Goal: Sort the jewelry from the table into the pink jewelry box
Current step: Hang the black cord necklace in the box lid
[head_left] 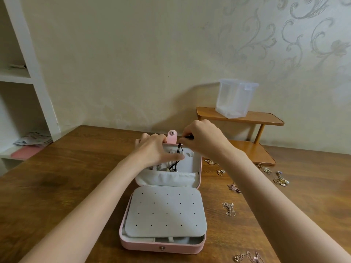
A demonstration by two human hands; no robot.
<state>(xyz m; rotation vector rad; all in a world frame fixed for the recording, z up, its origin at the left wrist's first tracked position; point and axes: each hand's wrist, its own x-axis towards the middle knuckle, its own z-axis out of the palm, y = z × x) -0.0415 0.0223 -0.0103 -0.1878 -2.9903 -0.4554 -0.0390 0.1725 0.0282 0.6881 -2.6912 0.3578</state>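
Observation:
The pink jewelry box [161, 245] lies open on the wooden table, its grey earring panel [165, 211] with small holes resting over the base. In the raised lid a black cord necklace [179, 151] hangs down toward the lid's pocket [167, 178]. My right hand [204, 138] pinches the cord's top end at the lid's upper edge. My left hand [153, 149] rests against the lid's lining, its thumb pressing the cord. Loose gold chains [229, 208] and earrings [221, 171] lie on the table to the right of the box.
A small two-tier wooden stand [247, 118] at the back right carries a clear plastic container [235, 97]. More jewelry lies at the table's right side [281, 180] and near the front edge [247, 258]. White shelves [22, 76] stand at the left.

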